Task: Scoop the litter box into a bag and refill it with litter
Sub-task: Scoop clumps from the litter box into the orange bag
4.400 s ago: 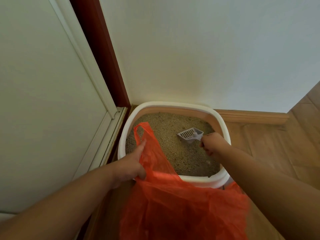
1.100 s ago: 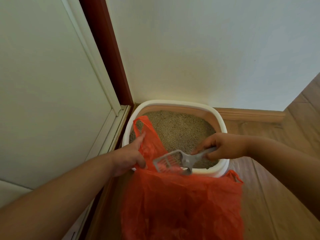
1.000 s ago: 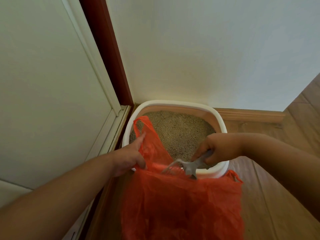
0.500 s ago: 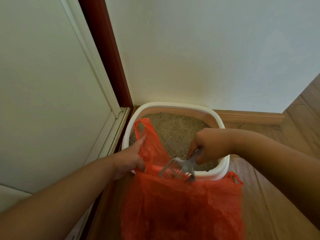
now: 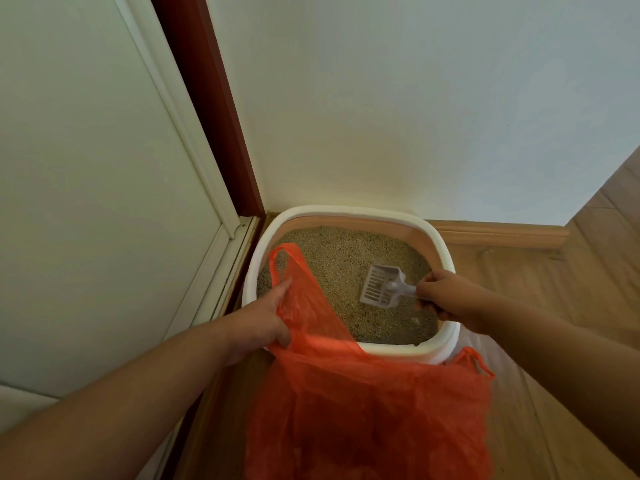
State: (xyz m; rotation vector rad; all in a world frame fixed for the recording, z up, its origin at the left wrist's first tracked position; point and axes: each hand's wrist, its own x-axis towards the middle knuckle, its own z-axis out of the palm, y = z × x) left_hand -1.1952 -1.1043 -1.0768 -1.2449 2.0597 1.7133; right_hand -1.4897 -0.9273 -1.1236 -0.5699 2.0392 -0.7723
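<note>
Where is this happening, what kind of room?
Probably a corner of a home: a cat litter box stands on wood flooring, against a plain wall with a skirting board, beside a door frame.

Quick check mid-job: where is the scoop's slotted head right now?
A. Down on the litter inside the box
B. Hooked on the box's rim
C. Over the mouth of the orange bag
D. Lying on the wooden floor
A: the scoop sits with its slotted head on the litter inside the litter box, its handle held by the right hand, while the left hand grips the orange bag by the near rim.
</note>
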